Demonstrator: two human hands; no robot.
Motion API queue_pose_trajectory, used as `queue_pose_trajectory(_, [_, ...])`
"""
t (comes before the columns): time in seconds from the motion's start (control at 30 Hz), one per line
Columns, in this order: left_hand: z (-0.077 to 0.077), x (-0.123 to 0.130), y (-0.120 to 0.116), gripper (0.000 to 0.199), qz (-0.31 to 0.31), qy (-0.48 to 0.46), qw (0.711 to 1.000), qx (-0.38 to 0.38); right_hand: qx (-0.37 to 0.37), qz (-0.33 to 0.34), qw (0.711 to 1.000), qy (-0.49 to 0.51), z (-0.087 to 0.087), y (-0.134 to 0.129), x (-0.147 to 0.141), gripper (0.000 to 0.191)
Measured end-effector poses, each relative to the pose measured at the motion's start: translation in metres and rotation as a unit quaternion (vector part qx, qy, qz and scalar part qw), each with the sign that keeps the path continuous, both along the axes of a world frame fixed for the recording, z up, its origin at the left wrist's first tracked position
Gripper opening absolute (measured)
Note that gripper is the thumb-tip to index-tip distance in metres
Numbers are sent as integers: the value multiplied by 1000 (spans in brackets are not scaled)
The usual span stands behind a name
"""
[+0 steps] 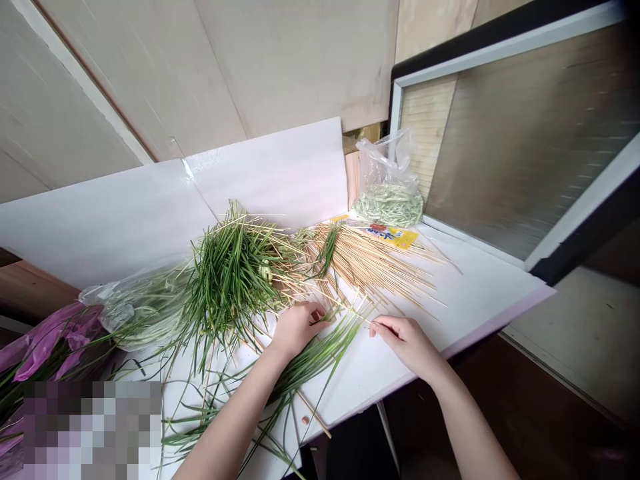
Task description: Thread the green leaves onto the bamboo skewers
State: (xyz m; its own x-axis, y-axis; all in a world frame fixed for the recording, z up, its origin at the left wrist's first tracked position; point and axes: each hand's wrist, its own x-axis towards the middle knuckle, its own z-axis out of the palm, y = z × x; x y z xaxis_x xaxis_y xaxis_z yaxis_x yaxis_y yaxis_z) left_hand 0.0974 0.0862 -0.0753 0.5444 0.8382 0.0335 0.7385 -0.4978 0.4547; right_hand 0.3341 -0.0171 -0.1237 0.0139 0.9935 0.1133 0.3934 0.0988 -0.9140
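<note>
My left hand (300, 328) is curled at the upper edge of a loose bunch of garlic chives (320, 357), its thumb and fingers closed around some stems. Just to the right, my right hand (404, 339) pinches the end of a thin bamboo skewer (361, 317). The skewer slants up and left across the pale stem ends of the chives. Behind both hands, many bamboo skewers (380, 263) lie fanned out on the white table. A tall heap of green chives (230, 273) rests on more skewers to the left of them.
A clear bag of pale green strips (390, 203) stands at the back right. Near it lies a yellow printed wrapper (397, 237). Another clear bag (145, 310) and a purple bag (55, 337) are at the left. A framed glass panel (520, 147) leans along the right side.
</note>
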Motion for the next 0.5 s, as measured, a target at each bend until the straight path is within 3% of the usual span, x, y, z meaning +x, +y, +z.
queue_pose_trajectory(0.13, [2, 3, 4, 11, 27, -38, 998, -32, 0, 0, 1000, -1, 0, 1, -1, 27])
queue_pose_trajectory(0.23, [9, -1, 11, 18, 58, -139, 985, -85, -4, -4, 1000, 3, 0, 1, -1, 27])
queue_pose_trajectory(0.37, [19, -7, 16, 34, 80, -320, 926, -183, -8, -3, 1000, 9, 0, 0, -1, 28])
queue_pose_trajectory(0.5, [25, -10, 16, 40, 121, -400, 884, -210, -10, 2, 1000, 15, 0, 0, -1, 28])
